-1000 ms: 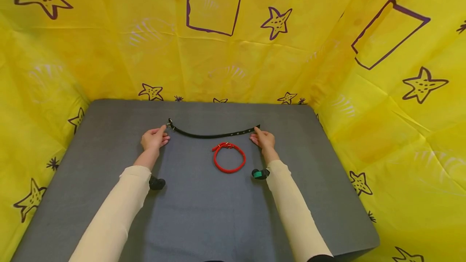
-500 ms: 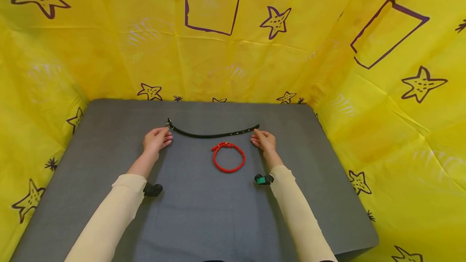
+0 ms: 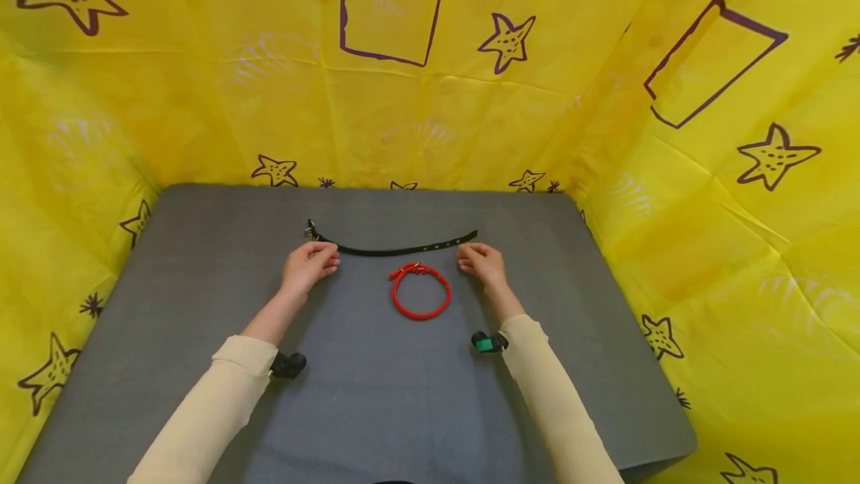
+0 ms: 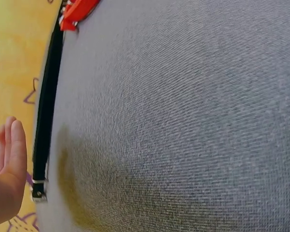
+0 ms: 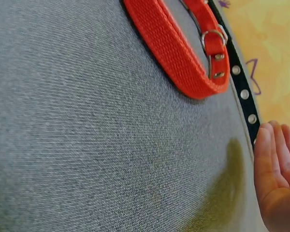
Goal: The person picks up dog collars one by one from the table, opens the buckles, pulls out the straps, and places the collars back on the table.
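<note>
- We are watching the black collar [image 3: 383,252] lying across the far part of the counter [image 3: 376,409], bowing gently towards us, its buckle [image 3: 310,231] sitting at the left end and its holes [image 3: 441,246] running towards the right.
- In front of it, the red collar [image 3: 421,317] is resting in a fastened loop, near the black one but not touching.
- Over on the left, we are seeing the left grip [image 3: 309,269] hovering beside the buckle end, fingers extending loosely, nothing between them.
- The right grip [image 3: 485,266] is matching it by the holes, fingers straight and holding nothing; whether the tips are touching the strap, we are unable to tell.
- We are judging this to be the laying-out step, with the straightening looking nearly done.
- Next, we are reckoning, the move is calling for a light nudge at the bow, or for lifting both hands away without dragging either end.
</note>
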Demonstrator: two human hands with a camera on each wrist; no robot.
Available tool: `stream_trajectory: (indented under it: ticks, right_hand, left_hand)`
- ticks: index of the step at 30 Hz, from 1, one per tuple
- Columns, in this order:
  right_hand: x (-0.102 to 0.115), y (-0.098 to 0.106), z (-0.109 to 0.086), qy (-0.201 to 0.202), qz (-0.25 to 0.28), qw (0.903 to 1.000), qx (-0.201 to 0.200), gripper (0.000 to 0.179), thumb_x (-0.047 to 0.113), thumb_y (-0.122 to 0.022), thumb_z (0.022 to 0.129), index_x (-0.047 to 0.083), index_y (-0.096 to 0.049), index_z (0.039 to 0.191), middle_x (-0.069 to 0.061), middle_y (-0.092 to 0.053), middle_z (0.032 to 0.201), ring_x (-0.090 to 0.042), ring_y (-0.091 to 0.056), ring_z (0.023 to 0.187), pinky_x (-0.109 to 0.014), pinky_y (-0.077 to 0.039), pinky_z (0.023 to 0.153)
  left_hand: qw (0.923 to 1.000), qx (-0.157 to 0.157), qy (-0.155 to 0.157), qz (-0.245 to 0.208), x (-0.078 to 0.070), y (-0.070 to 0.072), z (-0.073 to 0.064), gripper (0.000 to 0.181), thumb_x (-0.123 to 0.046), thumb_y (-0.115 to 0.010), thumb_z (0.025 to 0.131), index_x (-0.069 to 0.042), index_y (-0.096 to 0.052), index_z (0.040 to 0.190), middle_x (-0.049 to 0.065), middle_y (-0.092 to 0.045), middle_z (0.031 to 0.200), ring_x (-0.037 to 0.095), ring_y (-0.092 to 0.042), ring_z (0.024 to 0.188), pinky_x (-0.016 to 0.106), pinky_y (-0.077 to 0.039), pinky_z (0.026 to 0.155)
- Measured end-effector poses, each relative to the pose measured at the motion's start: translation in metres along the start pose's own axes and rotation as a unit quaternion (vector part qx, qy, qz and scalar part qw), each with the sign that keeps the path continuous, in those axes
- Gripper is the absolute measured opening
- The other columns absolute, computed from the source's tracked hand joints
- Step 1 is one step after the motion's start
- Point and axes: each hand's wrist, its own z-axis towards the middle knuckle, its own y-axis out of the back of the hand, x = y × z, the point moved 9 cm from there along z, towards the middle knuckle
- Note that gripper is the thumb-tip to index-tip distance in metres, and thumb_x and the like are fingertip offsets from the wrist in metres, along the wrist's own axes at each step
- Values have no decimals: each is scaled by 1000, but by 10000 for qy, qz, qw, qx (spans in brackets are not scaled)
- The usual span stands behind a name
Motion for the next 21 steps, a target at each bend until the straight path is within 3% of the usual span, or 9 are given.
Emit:
stream_trajectory:
  ticks: [5, 11, 14, 18, 21]
  right_hand:
    - [7, -6, -8, 255, -387, 9988, 145, 23, 9, -67, 92, -8, -67, 108, -5, -69, 83, -14, -67, 70, -24, -56, 66]
    - [13, -10, -15, 580, -926, 9938, 214, 21, 11, -71, 90, -5, -70, 104, -6, -70, 84, -13, -65, 70, -24, -56, 66]
    - [16, -10, -20, 826, -1602, 9835, 163, 19, 15, -72, 89, 0, -72, 101, -5, -71, 82, -13, -64, 68, -23, -54, 65]
    - [21, -12, -28, 1193, -2524, 9601, 140, 16, 19, -73, 87, 8, -74, 98, -2, -71, 80, -11, -62, 64, -23, -50, 61]
    - [23, -16, -33, 1351, -2785, 9506, 240, 14, 19, -73, 86, 10, -75, 97, -2, -71, 79, -11, -61, 65, -24, -49, 61]
  left_hand:
    - [9962, 198, -317, 784, -2, -15, -6, 34, -17, -62, 97, 9, -59, 117, 21, -67, 102, 14, -68, 81, 27, -56, 76]
    - [9861, 281, -695, 1481, -4, -36, -12, 27, -18, -65, 95, 5, -65, 108, 21, -70, 95, 26, -71, 84, 34, -58, 75]
    - [9768, 234, -872, 1941, -4, -43, -15, 22, -19, -67, 92, 1, -68, 101, 16, -72, 90, 22, -71, 77, 28, -57, 68]
    - [9638, 226, -1118, 2411, -4, -53, -19, 15, -18, -69, 90, -3, -71, 94, 9, -73, 81, 13, -69, 66, 21, -52, 59]
    - [9553, 338, -1345, 2612, -7, -63, -23, 13, -16, -70, 89, -4, -71, 91, 6, -72, 76, 13, -67, 64, 24, -52, 58]
